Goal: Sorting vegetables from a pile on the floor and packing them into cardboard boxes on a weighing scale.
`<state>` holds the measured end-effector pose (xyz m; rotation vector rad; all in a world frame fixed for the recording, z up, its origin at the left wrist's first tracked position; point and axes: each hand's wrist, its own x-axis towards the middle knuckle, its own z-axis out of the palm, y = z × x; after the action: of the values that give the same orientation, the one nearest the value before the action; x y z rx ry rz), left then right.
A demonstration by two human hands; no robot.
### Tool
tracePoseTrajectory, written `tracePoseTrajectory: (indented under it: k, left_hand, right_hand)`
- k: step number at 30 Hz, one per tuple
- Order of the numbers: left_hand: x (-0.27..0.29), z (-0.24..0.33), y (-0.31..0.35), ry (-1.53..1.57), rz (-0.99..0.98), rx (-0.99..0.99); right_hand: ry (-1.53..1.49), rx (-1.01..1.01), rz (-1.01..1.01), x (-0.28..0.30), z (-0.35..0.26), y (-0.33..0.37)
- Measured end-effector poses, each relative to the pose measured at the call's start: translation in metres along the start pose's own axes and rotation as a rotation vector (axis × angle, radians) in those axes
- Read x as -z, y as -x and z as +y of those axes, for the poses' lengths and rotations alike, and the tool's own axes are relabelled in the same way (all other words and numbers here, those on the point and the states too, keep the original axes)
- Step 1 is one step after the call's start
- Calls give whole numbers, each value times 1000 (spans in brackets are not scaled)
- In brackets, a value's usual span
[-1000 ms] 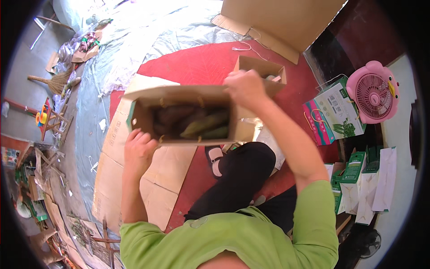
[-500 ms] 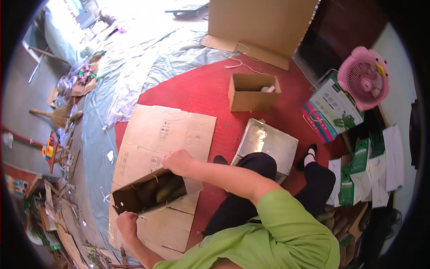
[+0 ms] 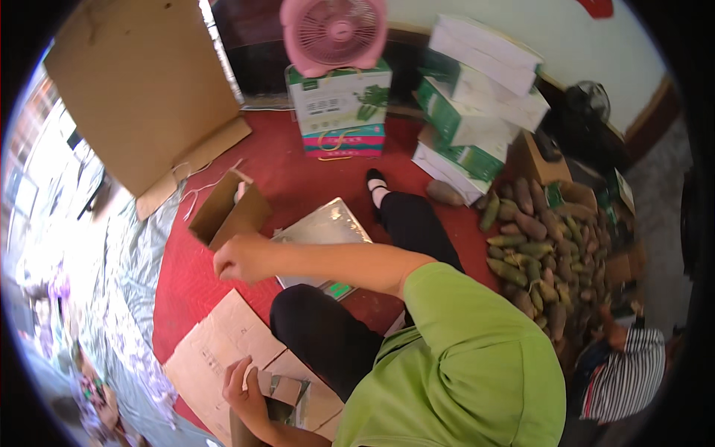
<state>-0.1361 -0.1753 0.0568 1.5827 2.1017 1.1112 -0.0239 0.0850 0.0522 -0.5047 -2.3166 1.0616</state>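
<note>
My left hand (image 3: pixel 246 392) has its fingers apart and bent, beside the flaps of an open cardboard box (image 3: pixel 287 391). The box stands on a flattened cardboard sheet (image 3: pixel 212 344); my left forearm hides much of it, and its contents are hard to make out. My right arm stretches across my body. At its end my right hand (image 3: pixel 242 258) is closed, with nothing visible in the curled fingers. It is in front of a small open carton (image 3: pixel 249 211), which holds a pale item. My right forearm crosses above a silver-topped scale (image 3: pixel 324 227) with a green lit display.
A pile of reddish and green sweet-potato-like tubers (image 3: pixel 532 238) lies on my right, with one loose tuber (image 3: pixel 445 193). White-green boxes (image 3: pixel 465 112) are stacked behind. A pink fan (image 3: pixel 335 33) tops a printed box (image 3: pixel 339 100). A large cardboard panel (image 3: pixel 141 89) stands far left. Another person (image 3: pixel 625 372) is at lower right.
My view has swung to the right, bringing the tuber pile and a person into sight. My right hand has left the box's rim and moved toward the small carton; my left fingers have opened.
</note>
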Motion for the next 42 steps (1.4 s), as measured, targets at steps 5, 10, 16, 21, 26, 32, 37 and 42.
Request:
tracePoseTrajectory:
  k: [5,10,16,21,26,32,37,42]
  left_hand:
    - [-66,56,-58,358,-223,-228]
    - [-119,110,-84,381,-454,-348]
    - [-183,80,-88,374,-607,-237]
    - [-197,67,-89,136,-596,-312]
    - [-209,62,-95,38,-520,-311]
    - [-224,59,-100,-38,-504,-359]
    - [-227,52,-105,-85,-502,-327]
    - [-230,50,-107,-121,-507,-294]
  right_hand:
    - [-82,-200,390,108,42,92]
    - [-205,-419,713,166,79,216]
    - [-323,-693,1131,229,105,341]
    - [-224,-772,1508,315,135,405]
    - [-182,-786,1690,413,130,420]
    - [59,-752,1835,501,169,414]
    - [78,-691,1760,515,171,362]
    - [-84,-541,1293,473,181,314]
